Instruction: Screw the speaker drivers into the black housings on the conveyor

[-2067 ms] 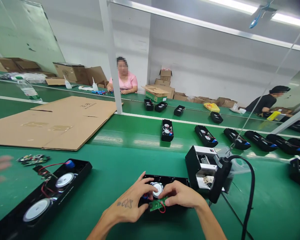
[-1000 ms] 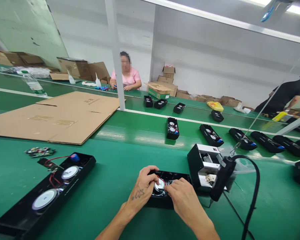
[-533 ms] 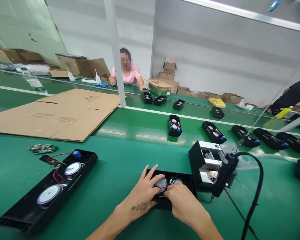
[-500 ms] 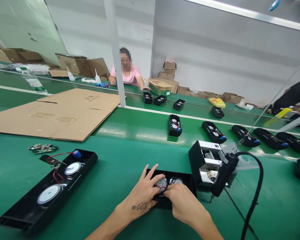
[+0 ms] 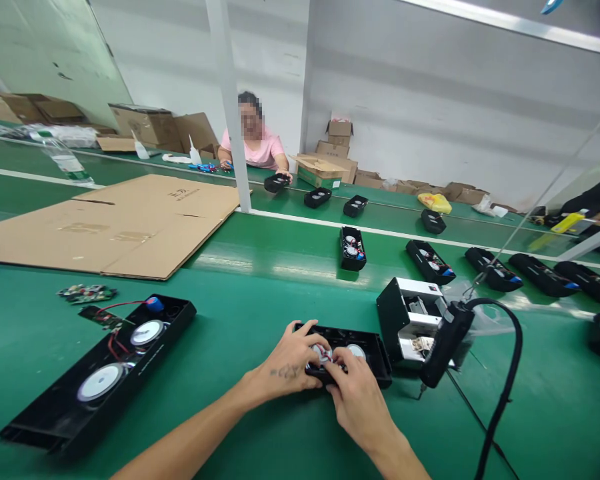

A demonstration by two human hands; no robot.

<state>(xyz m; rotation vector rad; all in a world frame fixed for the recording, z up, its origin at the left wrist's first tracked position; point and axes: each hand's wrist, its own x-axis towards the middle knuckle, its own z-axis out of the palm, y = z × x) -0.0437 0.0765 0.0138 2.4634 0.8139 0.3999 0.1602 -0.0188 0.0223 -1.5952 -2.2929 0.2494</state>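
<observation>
Both my hands work inside a long black speaker housing (image 5: 375, 357) on the green conveyor belt (image 5: 220, 427). My left hand (image 5: 293, 363) curls its fingers over the left round speaker driver (image 5: 321, 353), mostly covering it. My right hand (image 5: 355, 397) pinches in beside it at red wiring (image 5: 325, 363), and the fingertips hide what they hold. A second white-coned driver (image 5: 356, 351) shows uncovered to the right. To the left lies another housing (image 5: 97, 400) with two drivers, next to loose circuit boards (image 5: 87, 293).
An open black box (image 5: 405, 320) stands just right of my hands, with a corded black power tool (image 5: 447, 343) hanging beside it. A cardboard sheet (image 5: 115, 227) lies beyond. Several housings sit along the belts, and a co-worker (image 5: 253, 137) sits across the far belt.
My hands have drawn together, with the fingers closing over the drivers. The housing sits a little higher in view. The co-worker has lifted a housing at the far belt.
</observation>
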